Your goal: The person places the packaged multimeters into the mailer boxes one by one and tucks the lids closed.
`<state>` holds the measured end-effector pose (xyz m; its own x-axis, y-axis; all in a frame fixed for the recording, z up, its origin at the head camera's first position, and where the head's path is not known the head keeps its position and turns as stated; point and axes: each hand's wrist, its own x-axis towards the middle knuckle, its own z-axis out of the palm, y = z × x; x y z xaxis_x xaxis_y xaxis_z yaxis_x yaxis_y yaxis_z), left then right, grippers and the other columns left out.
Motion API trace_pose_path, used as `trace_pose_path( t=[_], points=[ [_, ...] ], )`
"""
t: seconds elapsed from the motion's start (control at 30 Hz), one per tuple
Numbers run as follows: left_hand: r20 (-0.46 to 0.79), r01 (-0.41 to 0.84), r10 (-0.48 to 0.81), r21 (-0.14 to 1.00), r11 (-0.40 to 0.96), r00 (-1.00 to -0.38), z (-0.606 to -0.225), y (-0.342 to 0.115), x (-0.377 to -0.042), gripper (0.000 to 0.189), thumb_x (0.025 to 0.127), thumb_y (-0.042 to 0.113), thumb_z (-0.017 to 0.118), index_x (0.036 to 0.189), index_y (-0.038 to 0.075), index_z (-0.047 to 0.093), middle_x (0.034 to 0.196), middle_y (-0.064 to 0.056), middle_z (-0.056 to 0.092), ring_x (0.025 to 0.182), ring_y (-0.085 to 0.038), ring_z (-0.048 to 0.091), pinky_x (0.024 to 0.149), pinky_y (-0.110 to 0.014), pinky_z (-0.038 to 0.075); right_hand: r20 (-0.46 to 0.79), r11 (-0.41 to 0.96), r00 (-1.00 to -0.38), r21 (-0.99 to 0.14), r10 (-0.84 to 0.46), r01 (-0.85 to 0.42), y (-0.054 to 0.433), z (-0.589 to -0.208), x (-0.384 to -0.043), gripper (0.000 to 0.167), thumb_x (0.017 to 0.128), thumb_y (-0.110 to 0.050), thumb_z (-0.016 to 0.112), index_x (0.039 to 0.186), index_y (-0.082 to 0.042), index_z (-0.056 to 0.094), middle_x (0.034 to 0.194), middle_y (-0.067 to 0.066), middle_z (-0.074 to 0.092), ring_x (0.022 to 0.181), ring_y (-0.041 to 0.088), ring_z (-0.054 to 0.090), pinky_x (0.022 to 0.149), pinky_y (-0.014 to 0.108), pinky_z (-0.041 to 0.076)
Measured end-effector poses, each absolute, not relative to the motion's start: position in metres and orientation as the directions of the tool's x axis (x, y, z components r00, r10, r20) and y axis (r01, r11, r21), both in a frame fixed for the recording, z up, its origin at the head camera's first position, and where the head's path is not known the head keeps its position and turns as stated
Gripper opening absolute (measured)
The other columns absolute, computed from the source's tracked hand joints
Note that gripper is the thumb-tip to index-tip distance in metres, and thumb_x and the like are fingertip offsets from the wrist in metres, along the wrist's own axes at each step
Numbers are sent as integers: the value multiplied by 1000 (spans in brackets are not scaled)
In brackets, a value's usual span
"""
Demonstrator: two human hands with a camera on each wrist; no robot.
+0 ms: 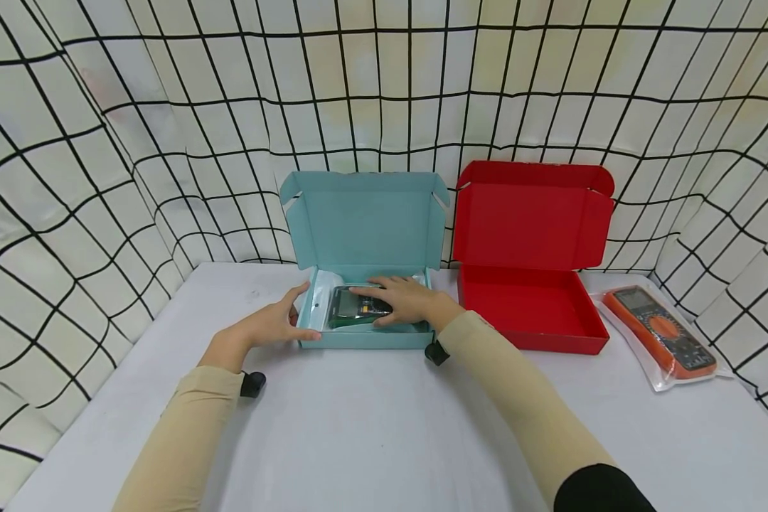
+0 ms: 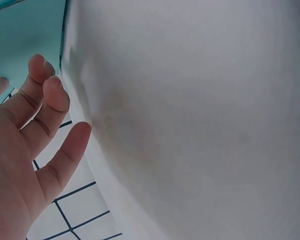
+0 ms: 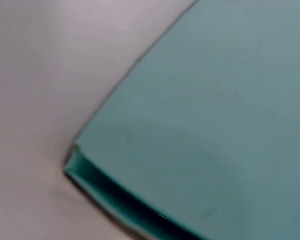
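A green multimeter [image 1: 357, 307] in a clear plastic bag lies inside the teal cardboard box [image 1: 358, 338], which stands open on the white worktop [image 1: 358, 427] with its lid upright at the box's twelve o'clock side. The right hand [image 1: 402, 299] lies flat on top of the multimeter, fingers [image 1: 374, 291] straight and slightly apart, pointing toward nine o'clock and pressing down on the bagged meter rather than curling round it. The left hand [image 1: 270, 326] sits at the box's nine o'clock side, at its front left corner; its fingers are relaxed and spread, the thumb touching the front wall of the box, the others reaching up along the left wall near the bag's edge. The left wrist view shows those fingers [image 2: 50, 100] loose and apart beside the worktop edge, holding nothing. The right wrist view shows only a blurred corner of the teal box [image 3: 200, 125] against the worktop.

Just beside the teal box at three o'clock stands a red cardboard box [image 1: 531, 313], also open with its lid raised. Farther out at three o'clock, near the worktop's edge, an orange multimeter [image 1: 662, 331] lies in its own clear bag. A white cloth with a black grid [image 1: 166, 142] hangs round the worktop.
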<state>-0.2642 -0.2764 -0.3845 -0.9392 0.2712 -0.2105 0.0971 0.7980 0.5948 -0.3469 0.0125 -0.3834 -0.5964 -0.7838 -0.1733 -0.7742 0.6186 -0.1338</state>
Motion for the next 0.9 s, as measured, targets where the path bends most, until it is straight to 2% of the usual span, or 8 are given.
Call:
trace_pose_path(
  t=[0.2,0.4,0.67,0.9],
  points=[
    [-224,94,279,599,795,-934,-382,-274,-262,122,84,51,82,164,8,1,116,-21,59,98,-31,56,88,-49,47,-192,632,-607,-117,-771,-766,14,-384,-346,83,99,-50,63,165,-37,15,170,8,16,151,35,24,119,61,23],
    [-233,93,278,588,804,-932,-380,-275,-261,122,84,52,82,165,8,1,117,-21,59,99,-31,55,88,-48,46,-174,624,-605,-79,-777,-778,15,-381,-341,84,99,-52,63,166,-33,16,171,7,13,152,34,23,120,58,23],
    [-245,89,285,593,800,-927,-380,-275,-260,122,85,53,81,165,8,0,117,-20,60,101,-31,55,89,-48,46,-173,636,-613,-143,-771,-759,28,-375,-331,80,100,-50,62,166,-27,21,171,8,15,153,36,22,120,62,19],
    [-240,87,270,576,813,-932,-378,-275,-262,123,85,57,79,165,10,-1,119,-21,60,103,-32,55,91,-50,45,-130,639,-625,-146,-770,-755,43,-363,-330,80,102,-47,62,166,-24,21,169,11,21,151,35,27,118,57,28]
  ],
)
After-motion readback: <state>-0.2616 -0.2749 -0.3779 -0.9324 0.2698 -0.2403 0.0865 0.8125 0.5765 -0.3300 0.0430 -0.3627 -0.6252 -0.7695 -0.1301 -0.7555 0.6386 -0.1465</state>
